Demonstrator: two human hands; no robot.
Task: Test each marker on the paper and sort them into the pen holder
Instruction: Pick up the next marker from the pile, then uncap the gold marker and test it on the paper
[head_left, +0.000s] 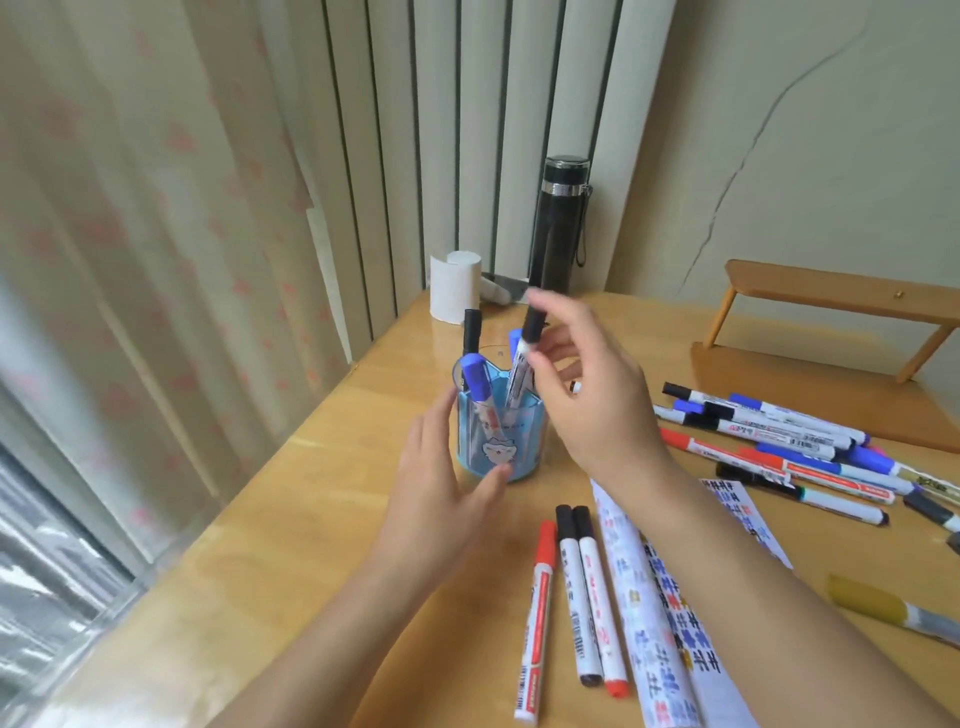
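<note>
The wooden surface (311, 519) carries the scribbled paper (639, 597), which lies to the right of the blue pen holder (498, 441). The left hand (447, 478) touches the pen holder's side with nearly straight fingers. The right hand (592, 400) pinches a black-capped marker (521, 369), whose lower end is inside the pen holder.

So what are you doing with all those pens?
A person is sorting markers. Their right hand pinches a black-capped marker just above the blue pen holder, where a few markers already stand. The left hand rests against the holder's side. A scribbled test paper lies on the table, with three markers beside it and a pile of markers off to the right.
</note>
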